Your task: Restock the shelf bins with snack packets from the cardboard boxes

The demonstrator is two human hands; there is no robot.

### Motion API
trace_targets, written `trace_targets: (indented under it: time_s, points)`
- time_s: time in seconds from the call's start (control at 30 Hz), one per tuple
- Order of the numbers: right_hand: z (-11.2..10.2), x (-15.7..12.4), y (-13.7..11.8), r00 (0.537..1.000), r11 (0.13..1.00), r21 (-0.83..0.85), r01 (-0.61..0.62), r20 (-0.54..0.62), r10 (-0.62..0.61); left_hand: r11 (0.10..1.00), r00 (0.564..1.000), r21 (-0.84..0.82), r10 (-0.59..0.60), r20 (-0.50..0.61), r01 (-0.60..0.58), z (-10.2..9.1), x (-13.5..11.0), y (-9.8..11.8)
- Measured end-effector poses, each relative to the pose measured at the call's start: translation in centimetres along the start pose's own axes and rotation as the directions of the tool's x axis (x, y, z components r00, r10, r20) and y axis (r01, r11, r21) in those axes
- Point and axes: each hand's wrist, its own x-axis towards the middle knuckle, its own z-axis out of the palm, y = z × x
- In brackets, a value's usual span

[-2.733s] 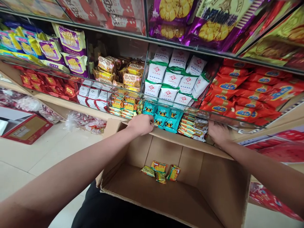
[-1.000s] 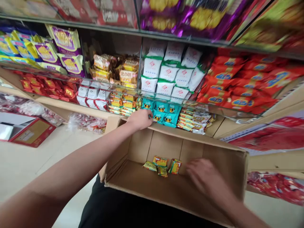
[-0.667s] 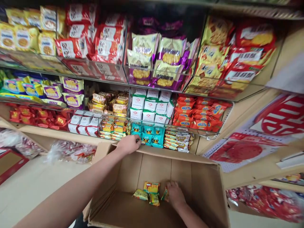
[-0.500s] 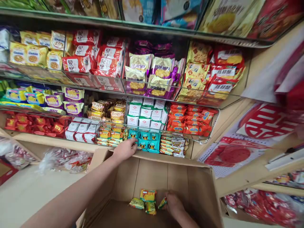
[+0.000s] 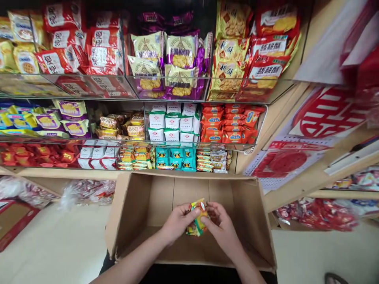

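Over the open cardboard box point(image 5: 189, 256), both hands meet around several small yellow-and-green snack packets point(image 5: 199, 221). My left hand point(image 5: 179, 223) grips them from the left, its thumb across the front. From the right, my right hand point(image 5: 220, 225) closes on the same packets, thumb on the lower front. How many packets are held is hard to tell, as fingers cover part of them. Just beyond the box's far edge, similar yellow packets point(image 5: 134, 157) lie in the lowest shelf row beside teal packets point(image 5: 176, 158).
Shelves with clear fronts hold white packets point(image 5: 171, 122), red-orange packets point(image 5: 232, 126) and purple biscuit packs point(image 5: 180, 79). Bagged goods point(image 5: 91, 191) lie low on the left, more red bags point(image 5: 319, 215) on the right. A dark shoe point(image 5: 334, 278) shows at the bottom right.
My left hand has come down from the lowest shelf into the box and joined my right hand. The packets from the box bottom are now gathered between both hands. The view has tilted lower.
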Motion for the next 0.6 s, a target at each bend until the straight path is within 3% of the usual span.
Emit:
trace_targets:
  time_s: [0.1,0.27,0.47,0.6]
  points:
    - [0.6,-0.3,0.6,0.997,0.991,0.130,-0.023,-0.066,0.032,0.967,0.992,-0.243,-0.100,-0.080,0.078,0.3,0.1,0.4]
    - [1.2,-0.6,0.6,0.994,0.964,0.259,-0.056,-0.075,0.078,0.994,0.987,-0.104,-0.054,-0.150,0.039,0.3,0.4,0.7]
    - [2.0,-0.4,1.5,0.980,0.817,0.564,-0.121,-0.061,0.187,0.992,0.968,-0.125,-0.047,-0.246,0.016,0.7,0.9,-0.4]
    - [2.4,-0.3,2.1,0.980,0.822,0.560,-0.102,-0.085,0.179,0.993,0.966,-0.113,-0.048,-0.254,0.019,0.6,1.0,-0.7]
